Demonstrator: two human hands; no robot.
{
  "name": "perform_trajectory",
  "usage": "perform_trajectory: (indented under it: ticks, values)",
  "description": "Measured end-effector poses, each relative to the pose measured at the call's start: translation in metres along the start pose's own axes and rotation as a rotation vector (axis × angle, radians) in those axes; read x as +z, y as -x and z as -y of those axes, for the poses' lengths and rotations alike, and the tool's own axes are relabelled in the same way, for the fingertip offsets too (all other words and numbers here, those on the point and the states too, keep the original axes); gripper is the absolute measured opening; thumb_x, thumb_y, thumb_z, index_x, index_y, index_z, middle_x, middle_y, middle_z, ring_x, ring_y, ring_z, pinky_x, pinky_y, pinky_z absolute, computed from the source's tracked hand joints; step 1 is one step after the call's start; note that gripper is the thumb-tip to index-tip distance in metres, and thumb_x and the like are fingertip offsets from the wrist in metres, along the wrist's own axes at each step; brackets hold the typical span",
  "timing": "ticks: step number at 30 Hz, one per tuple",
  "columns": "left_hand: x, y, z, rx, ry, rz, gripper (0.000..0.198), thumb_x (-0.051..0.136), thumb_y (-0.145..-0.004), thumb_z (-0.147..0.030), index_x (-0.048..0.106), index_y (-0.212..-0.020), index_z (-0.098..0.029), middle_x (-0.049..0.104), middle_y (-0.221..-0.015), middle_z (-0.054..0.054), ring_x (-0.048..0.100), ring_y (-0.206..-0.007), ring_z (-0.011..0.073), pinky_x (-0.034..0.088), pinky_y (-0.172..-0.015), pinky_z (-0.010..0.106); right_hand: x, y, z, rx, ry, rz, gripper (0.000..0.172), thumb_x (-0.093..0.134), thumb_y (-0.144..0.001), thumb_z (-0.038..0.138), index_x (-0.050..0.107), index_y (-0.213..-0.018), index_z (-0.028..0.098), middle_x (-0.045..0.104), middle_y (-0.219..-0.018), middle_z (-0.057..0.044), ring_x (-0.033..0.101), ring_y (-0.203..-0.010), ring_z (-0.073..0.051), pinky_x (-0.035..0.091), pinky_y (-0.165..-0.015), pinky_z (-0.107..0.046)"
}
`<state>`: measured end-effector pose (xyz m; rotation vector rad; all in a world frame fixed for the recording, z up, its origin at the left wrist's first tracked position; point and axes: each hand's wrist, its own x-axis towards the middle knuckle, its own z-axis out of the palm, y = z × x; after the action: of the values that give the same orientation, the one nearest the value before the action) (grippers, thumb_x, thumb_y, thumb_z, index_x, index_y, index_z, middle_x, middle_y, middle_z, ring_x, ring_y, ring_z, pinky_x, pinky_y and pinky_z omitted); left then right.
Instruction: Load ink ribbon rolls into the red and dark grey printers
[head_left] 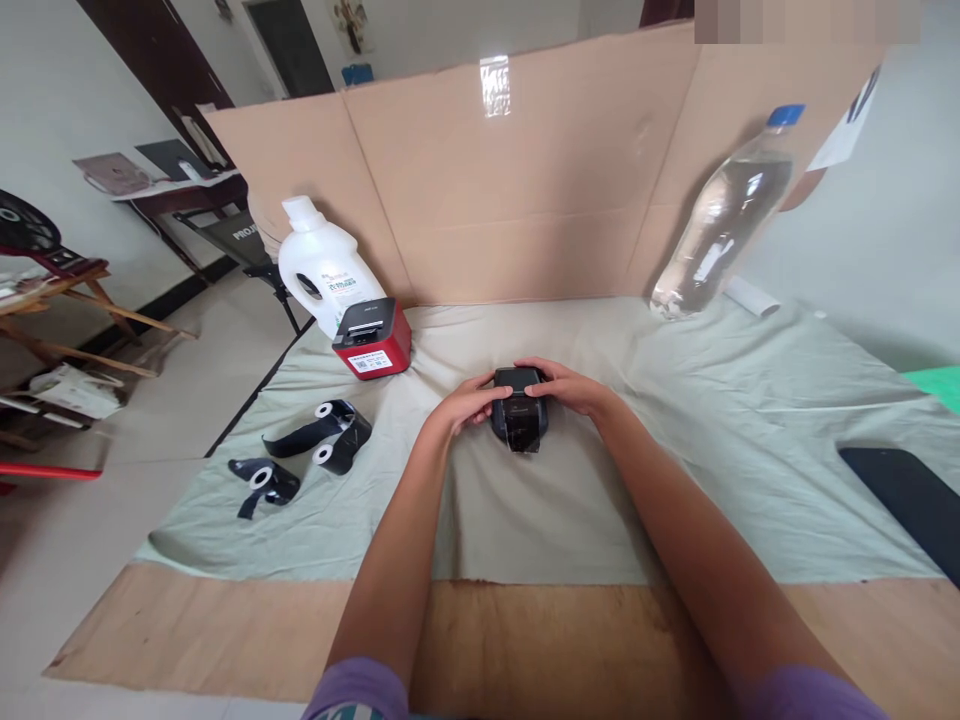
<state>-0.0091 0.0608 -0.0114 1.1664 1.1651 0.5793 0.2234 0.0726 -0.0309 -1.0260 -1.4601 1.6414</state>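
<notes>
We clasp the small black boxy device (519, 412) at the middle of the pale green cloth-covered desk (525, 510), left hand (466, 405) and right hand (571, 388) closed on its sides.

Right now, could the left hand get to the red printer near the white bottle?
Probably yes. The left hand holds the black device, and only bare cloth lies between it and the red printer; it would have to let go first.

Plywood table (225, 630) under pale-green cloth (712, 420)
</notes>
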Motion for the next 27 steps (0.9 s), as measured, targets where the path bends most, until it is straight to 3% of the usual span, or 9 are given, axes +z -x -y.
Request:
perform_trajectory:
  ticks: [5, 10, 14, 16, 18, 20, 23, 25, 27]
  values:
    - [-0.006, 0.002, 0.000, 0.007, 0.084, 0.061, 0.063, 0.076, -0.081, -0.033, 0.056, -0.139, -0.018, 0.050, -0.056, -0.007, 0.043, -0.047, 0.0053, 0.030, -0.045, 0.015, -0.004, 0.000, -0.003, -0.005, -0.033, 0.037, 0.056, 0.082, -0.070, 0.028, 0.067, -0.125, 0.029, 0.065, -0.130, -0.003, 0.055, -0.125, -0.029, 0.039, -0.111, -0.047]
    - [-0.006, 0.001, 0.003, 0.050, 0.087, 0.071, 0.057, 0.077, -0.080, -0.036, 0.061, -0.131, -0.018, 0.049, -0.055, -0.007, 0.039, -0.043, 0.0044, 0.027, -0.043, 0.016, -0.002, -0.003, -0.009, -0.073, -0.009, -0.063, 0.055, 0.083, -0.068, 0.030, 0.067, -0.121, 0.025, 0.067, -0.126, -0.005, 0.058, -0.121, -0.027, 0.041, -0.108, -0.044]
    - [-0.005, 0.000, 0.007, 0.068, 0.112, 0.036, 0.056, 0.073, -0.083, -0.037, 0.059, -0.134, -0.019, 0.051, -0.055, -0.007, 0.042, -0.043, 0.0052, 0.028, -0.043, 0.015, 0.014, 0.001, -0.016, -0.131, 0.024, -0.314, 0.050, 0.077, -0.071, 0.039, 0.064, -0.116, 0.022, 0.067, -0.119, -0.010, 0.061, -0.110, -0.027, 0.048, -0.097, -0.044]
    - [-0.006, -0.001, 0.009, 0.073, 0.132, 0.037, 0.054, 0.070, -0.085, -0.036, 0.058, -0.135, -0.020, 0.053, -0.056, -0.006, 0.045, -0.044, 0.0062, 0.031, -0.044, 0.015, 0.024, 0.009, -0.023, -0.208, 0.067, -0.506, 0.042, 0.069, -0.075, 0.041, 0.063, -0.112, 0.024, 0.066, -0.118, -0.010, 0.061, -0.110, -0.026, 0.049, -0.096, -0.044]
    - [-0.008, -0.003, 0.012, 0.078, 0.152, 0.052, 0.052, 0.067, -0.087, -0.035, 0.058, -0.135, -0.020, 0.054, -0.056, -0.005, 0.047, -0.046, 0.0067, 0.033, -0.045, 0.015, 0.035, 0.022, -0.030, -0.259, 0.164, -0.609, 0.038, 0.062, -0.076, 0.037, 0.062, -0.112, 0.025, 0.065, -0.117, -0.010, 0.060, -0.112, -0.026, 0.048, -0.099, -0.044]
    - [-0.009, -0.005, 0.014, 0.099, 0.173, 0.074, 0.052, 0.066, -0.088, -0.035, 0.058, -0.136, -0.019, 0.056, -0.057, -0.005, 0.048, -0.046, 0.0069, 0.035, -0.046, 0.015, 0.045, 0.039, -0.036, -0.287, 0.284, -0.569, 0.046, 0.058, -0.075, 0.031, 0.059, -0.121, 0.025, 0.062, -0.124, -0.011, 0.058, -0.115, -0.027, 0.048, -0.100, -0.044]
    - [-0.011, -0.006, 0.017, 0.137, 0.213, 0.091, 0.057, 0.064, -0.087, -0.031, 0.052, -0.141, -0.017, 0.058, -0.057, -0.004, 0.049, -0.046, 0.0078, 0.036, -0.048, 0.016, 0.065, 0.061, -0.040, -0.319, 0.537, -0.461, 0.071, 0.064, -0.073, 0.030, 0.045, -0.142, 0.025, 0.053, -0.140, -0.013, 0.052, -0.128, -0.032, 0.043, -0.107, -0.048]
    - [-0.012, -0.005, 0.018, 0.132, 0.238, 0.100, 0.062, 0.063, -0.085, -0.024, 0.048, -0.144, -0.014, 0.060, -0.058, -0.003, 0.050, -0.046, 0.0083, 0.036, -0.048, 0.016, 0.081, 0.068, -0.040, -0.297, 0.739, -0.503, 0.088, 0.070, -0.070, 0.037, 0.035, -0.149, 0.021, 0.049, -0.145, -0.016, 0.045, -0.135, -0.037, 0.039, -0.111, -0.052]
    - [-0.014, -0.003, 0.019, 0.129, 0.271, 0.113, 0.066, 0.061, -0.081, -0.018, 0.047, -0.145, -0.012, 0.061, -0.059, -0.003, 0.050, -0.045, 0.0082, 0.034, -0.048, 0.017, 0.099, 0.065, -0.040, -0.231, 0.869, -0.630, 0.101, 0.074, -0.066, 0.047, 0.029, -0.151, 0.016, 0.049, -0.146, -0.019, 0.044, -0.136, -0.041, 0.039, -0.110, -0.055]
